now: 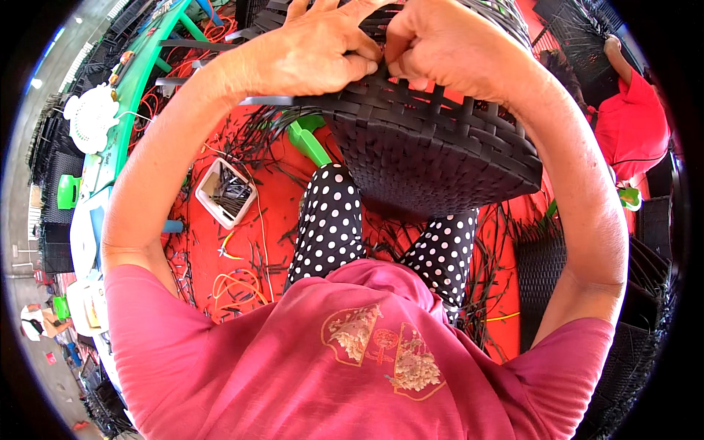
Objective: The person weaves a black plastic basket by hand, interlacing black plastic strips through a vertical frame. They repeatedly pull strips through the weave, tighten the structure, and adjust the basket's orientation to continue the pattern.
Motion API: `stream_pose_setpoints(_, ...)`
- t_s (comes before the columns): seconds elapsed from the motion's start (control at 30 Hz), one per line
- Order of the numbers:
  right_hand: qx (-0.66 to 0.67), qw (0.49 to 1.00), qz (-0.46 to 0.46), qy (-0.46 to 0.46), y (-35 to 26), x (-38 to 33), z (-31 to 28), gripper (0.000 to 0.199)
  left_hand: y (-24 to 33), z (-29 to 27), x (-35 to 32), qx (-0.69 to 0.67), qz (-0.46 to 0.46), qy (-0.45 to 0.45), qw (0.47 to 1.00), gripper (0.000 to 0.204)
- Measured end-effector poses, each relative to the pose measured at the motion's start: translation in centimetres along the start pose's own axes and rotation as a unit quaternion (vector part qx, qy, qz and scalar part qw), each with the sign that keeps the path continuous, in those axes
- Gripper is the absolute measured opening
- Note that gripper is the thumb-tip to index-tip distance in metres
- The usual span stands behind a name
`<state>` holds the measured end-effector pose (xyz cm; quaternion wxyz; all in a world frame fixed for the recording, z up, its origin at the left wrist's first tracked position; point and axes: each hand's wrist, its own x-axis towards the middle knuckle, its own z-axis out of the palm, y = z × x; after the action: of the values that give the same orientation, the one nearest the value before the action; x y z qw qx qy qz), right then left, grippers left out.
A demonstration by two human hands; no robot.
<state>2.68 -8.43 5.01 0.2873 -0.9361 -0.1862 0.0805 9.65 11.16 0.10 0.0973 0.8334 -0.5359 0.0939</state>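
A black woven wicker piece (440, 158) of flat plastic strips stands tilted in front of me, above my knees. Both hands meet at its upper edge, where the weave is loose and strip ends stick out. My left hand (312, 51) pinches a black plastic strip at the edge between thumb and finger, its other fingers stretched over the weave. Close beside it, my right hand (451, 55) is closed, its bent fingers gripping the strip at the same spot. The fingertips partly hide the strip. Long loose strips (271, 100) reach out to the left under my left wrist.
A white bin (227, 194) of short black offcuts sits on the red floor covering (213, 253), near pliers (226, 246) and an orange cord (238, 286). Left stands a green bench (139, 81). A person in red (632, 121) works at far right. Black scraps litter the floor.
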Motion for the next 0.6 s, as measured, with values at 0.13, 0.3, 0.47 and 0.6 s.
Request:
stream_pose_setpoints(0.13,-0.015,0.998,-0.015,0.064,0.3,-0.6,0.6,0.013,-0.3,-0.3,0.5,-0.182,-0.033,-0.022,0.983,0.017)
stream_pose_setpoints(0.3,-0.211,0.923,-0.135,0.291,1.4,-2.2,3.0,0.015,-1.7,-2.2,0.9,-0.387,-0.114,0.056,0.913,0.012)
stream_pose_setpoints(0.47,-0.373,0.903,-0.149,0.152,-0.1,-7.7,4.7,0.048,-10.6,-9.1,-7.6,0.069,0.028,0.302,0.950,0.034)
stream_pose_setpoints(0.6,-0.391,0.864,-0.178,0.262,2.2,-9.4,7.0,0.048,-21.0,-13.3,-20.7,0.400,-0.335,0.251,0.816,0.018)
